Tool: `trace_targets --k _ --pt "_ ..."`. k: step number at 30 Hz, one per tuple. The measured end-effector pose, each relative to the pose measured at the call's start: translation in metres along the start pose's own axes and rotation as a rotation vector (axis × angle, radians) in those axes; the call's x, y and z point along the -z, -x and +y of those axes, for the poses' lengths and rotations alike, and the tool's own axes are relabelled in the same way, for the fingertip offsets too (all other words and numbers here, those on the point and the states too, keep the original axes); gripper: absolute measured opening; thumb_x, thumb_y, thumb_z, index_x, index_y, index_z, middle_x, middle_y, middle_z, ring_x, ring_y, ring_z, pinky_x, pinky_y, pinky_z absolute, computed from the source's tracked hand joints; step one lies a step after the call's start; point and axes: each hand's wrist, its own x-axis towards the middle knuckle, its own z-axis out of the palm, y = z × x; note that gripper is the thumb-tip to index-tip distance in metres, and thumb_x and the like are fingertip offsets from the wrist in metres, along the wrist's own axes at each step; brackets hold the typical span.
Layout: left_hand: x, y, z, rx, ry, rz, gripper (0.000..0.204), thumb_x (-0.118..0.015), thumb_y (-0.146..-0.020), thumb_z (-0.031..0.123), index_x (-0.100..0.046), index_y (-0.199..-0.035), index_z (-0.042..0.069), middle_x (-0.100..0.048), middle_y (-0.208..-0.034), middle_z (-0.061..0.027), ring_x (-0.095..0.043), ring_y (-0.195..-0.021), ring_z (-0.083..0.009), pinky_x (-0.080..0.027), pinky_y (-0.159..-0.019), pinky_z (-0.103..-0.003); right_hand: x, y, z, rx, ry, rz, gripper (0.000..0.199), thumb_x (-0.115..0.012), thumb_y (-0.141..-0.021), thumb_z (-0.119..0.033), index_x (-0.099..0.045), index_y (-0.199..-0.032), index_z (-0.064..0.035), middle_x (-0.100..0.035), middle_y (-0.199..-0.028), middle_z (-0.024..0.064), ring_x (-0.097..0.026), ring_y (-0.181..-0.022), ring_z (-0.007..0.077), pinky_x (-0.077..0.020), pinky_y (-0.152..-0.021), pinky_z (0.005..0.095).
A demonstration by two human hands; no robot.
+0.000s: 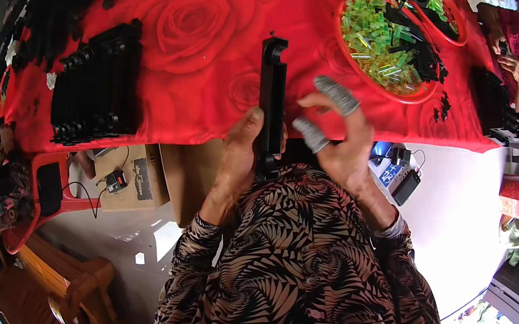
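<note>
Upright in front of my chest is a long black plastic channel-shaped part (273, 95), notched at its upper end. My left hand (239, 151) is closed around its lower half, with the thumb along its left side. To the right of it, my right hand (349, 151) is raised, apart from the part. Its thumb and forefinger wear grey ribbed finger covers (336, 95) and stand apart with nothing visible between them. Further right on the table lies a round red-rimmed tray (414, 99) of small yellow-green clear pieces (378, 34) and small black pieces (420, 55).
A red rose-patterned cloth (201, 96) covers the table. Several similar black parts (97, 89) lie stacked at left. A second red tray (462, 35) sits at far right. Cardboard boxes (135, 194), a red chair (56, 165) and a wooden bench (65, 287) stand below left. Other people sit on both sides.
</note>
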Motion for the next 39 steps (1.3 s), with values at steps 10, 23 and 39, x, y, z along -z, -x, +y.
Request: trace_targets --k 10,23,39 --pt "-0.006 0.005 -0.021 -0.075 -0.4 0.138 0.036 -0.046 -0.105 0.032 -0.059 -0.121 0.002 -0.064 -0.107 -0.0045 -0.058 -0.097 -0.0106 -0.047 -0.086 -0.025 -0.015 0.015 -0.01 0.02 0.234 -0.267 0.089 -0.065 -0.061 0.004 -0.034 -0.144 0.0066 -0.053 -0.12 0.0296 -0.048 -0.117 0.0465 -0.0485 -0.088 0.0498" --pt "-0.014 0.003 -0.027 -0.309 -0.73 0.178 0.03 -0.044 -0.104 0.025 -0.055 -0.108 -0.003 -0.058 -0.081 -0.0182 -0.05 -0.073 -0.0203 -0.044 -0.069 -0.036 -0.017 0.029 -0.001 0.103 0.275 -0.206 0.084 -0.064 -0.065 0.002 -0.031 -0.142 0.0118 -0.053 -0.12 0.031 -0.052 -0.11 0.0462 -0.0483 -0.093 0.049" --pt "-0.017 0.005 -0.03 -0.387 -0.735 0.224 0.033 -0.041 -0.105 0.023 -0.057 -0.111 -0.004 -0.062 -0.084 -0.0235 -0.06 -0.075 -0.0302 -0.046 -0.07 -0.038 -0.018 0.029 0.003 0.257 0.284 -0.165 0.076 -0.066 -0.065 -0.001 -0.04 -0.134 0.0155 -0.052 -0.12 0.0337 -0.055 -0.105 0.0463 -0.0509 -0.087 0.0503"
